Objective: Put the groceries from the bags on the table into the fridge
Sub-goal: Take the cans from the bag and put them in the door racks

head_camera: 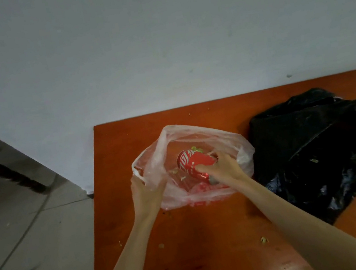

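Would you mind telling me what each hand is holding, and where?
Right hand grips the red can around its lower body; left hand holds the clear bag by its left rim.

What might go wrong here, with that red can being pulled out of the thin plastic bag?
1. The right hand grips the red can inside the clear bag; the thin film may cling and lift with it, though the left hand pinches the rim.
2. More red items seem to lie under the can and could shift or roll.
3. Small scraps litter the table, and one clings to the can, so it might reach the fridge.
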